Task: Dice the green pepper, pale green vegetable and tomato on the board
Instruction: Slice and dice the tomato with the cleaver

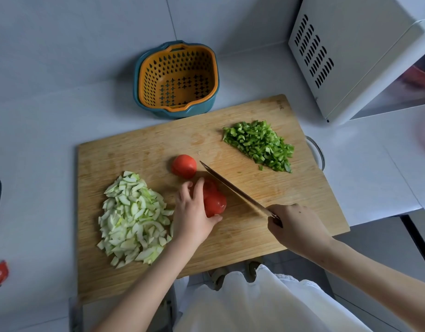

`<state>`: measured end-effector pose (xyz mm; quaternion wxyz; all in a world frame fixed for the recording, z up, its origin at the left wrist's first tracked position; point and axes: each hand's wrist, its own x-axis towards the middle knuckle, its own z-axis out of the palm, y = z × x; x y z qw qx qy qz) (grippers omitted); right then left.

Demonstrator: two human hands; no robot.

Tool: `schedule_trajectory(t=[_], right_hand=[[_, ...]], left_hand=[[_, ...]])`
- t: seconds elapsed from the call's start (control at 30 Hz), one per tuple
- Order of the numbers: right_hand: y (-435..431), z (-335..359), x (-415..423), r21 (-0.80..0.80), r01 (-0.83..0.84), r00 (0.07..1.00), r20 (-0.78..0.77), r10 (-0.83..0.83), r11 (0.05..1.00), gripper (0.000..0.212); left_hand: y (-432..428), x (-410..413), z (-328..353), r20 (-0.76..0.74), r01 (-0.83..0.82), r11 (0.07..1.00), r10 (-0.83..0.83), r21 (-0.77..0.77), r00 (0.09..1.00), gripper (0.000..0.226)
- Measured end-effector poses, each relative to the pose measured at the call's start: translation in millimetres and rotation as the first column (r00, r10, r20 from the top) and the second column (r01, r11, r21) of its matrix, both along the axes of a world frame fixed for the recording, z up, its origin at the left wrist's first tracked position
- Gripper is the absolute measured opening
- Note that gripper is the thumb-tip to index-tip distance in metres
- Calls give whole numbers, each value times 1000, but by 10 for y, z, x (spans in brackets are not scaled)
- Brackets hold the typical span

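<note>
Tomato is steadied for the knife on a wooden cutting board [139, 159], where two of the three vegetables lie already diced. The diced green pepper [258, 144] is heaped toward the board's far right corner and the pale green vegetable [132, 219] is piled along its left side; each is kept well apart from the cutting space in the middle, presumably so that the piles are not mixed and room is left for the blade. One tomato half [184, 166] is set dome-up just beyond the work, apparently parked until its turn comes.

The nearer tomato piece [215, 202] is held down by the left hand [192, 219]; the fingers [198, 188] are curled over its far side and the thumb is pressed against its near end, so the grip is narrow and closed round the fruit. The knife [233, 188] is gripped at the handle by the right hand [295, 226], which is wrapped fully round it; the blade is laid slantwise against or just over the right flank of the held piece, and whether the skin has been entered cannot be told.

An orange colander [154, 68], nested in a blue bowl, is stood on the worktop [39, 140] just behind the board; a white microwave [350, 56] is seen at the right.
</note>
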<state>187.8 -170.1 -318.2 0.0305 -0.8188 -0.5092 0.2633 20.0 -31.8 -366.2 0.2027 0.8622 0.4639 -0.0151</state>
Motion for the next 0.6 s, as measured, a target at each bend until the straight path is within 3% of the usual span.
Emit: schedule_trajectory(t=[0.13, 0.37, 0.47, 0.6], right_hand=[[8, -19, -15, 5, -32, 999, 7, 32, 999, 20], [-15, 0, -5, -13, 7, 999, -36, -7, 1000, 31], [-30, 28, -39, -20, 27, 998, -61, -28, 999, 35], [-12, 28, -120, -49, 83, 987, -133, -89, 995, 33]], left_hand=[[74, 68, 25, -39, 14, 997, -17, -77, 999, 117], [51, 121, -1, 74, 67, 997, -64, -40, 995, 75], [71, 80, 25, 124, 35, 995, -24, -90, 992, 76], [27, 68, 87, 58, 70, 994, -65, -83, 996, 89]])
